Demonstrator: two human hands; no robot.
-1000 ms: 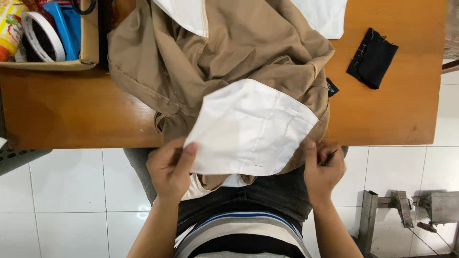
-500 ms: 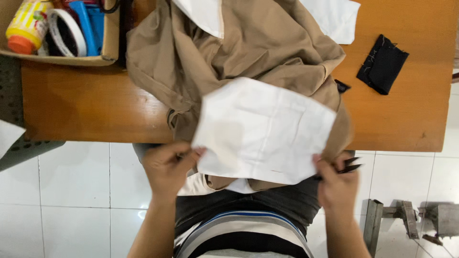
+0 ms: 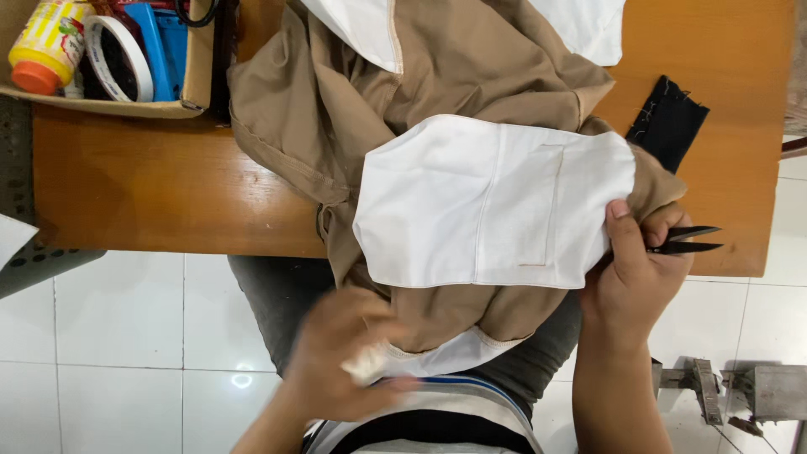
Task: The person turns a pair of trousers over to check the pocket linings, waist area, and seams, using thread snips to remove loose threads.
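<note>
Pocket lining: a white pocket bag (image 3: 496, 202) lies spread flat on top of the tan garment (image 3: 437, 76), at the near edge of the wooden table (image 3: 160, 193), a stitched rectangle showing on its right half.
Right hand: the right hand (image 3: 635, 282) pinches the pocket bag's right edge, thumb on top, fingers closed around small black thread snips (image 3: 685, 240) whose blades point away to the right.
Left hand: the left hand (image 3: 349, 357) is blurred, low by the lap, fingers curled onto a white hem of the garment.
Step in hand: it looks like checking and trimming the pocket seam.
Next move calls for: probably the cloth held taut, the snips turned toward a loose thread.
Around: a black fabric scrap (image 3: 668, 122) right of the garment; a cardboard box (image 3: 197, 63) with a tape roll (image 3: 118, 59) and a yellow bottle (image 3: 50, 42) at the far left.
</note>
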